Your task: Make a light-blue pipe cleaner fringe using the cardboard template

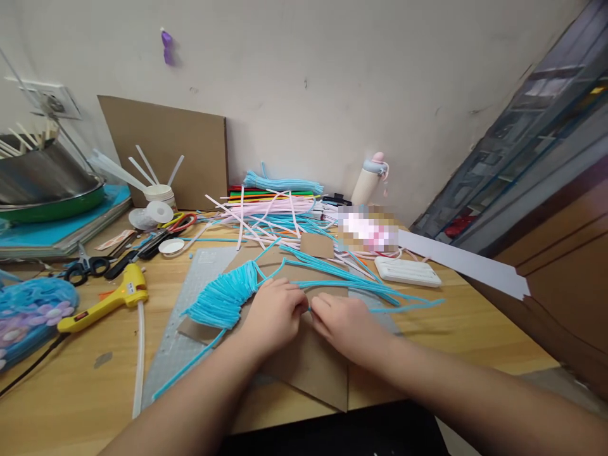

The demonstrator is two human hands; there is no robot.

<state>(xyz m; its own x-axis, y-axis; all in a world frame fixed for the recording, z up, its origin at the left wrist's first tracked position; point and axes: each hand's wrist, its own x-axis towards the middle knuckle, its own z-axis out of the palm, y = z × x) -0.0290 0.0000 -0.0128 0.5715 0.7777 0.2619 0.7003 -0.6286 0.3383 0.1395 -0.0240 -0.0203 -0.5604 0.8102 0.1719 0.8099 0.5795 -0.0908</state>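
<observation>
Both my hands work over a piece of brown cardboard (318, 373) on a grey cutting mat (166, 354). My left hand (278, 315) is closed in a pinch beside a strip thickly wound with blue pipe cleaners (223, 296). Close by, my right hand (349, 322) is closed too. A blue pipe cleaner (399, 309) runs between my fingertips and sticks out to the right past my right hand. More loose blue pipe cleaners (332, 272) lie just behind my hands.
Left are a yellow glue gun (107, 301) with a glue stick, scissors (85, 263) and a metal pot (45, 168). A pile of pink and blue pipe cleaners (270, 209) lies by the wall. Right are a white power strip (407, 272) and a bottle (368, 180).
</observation>
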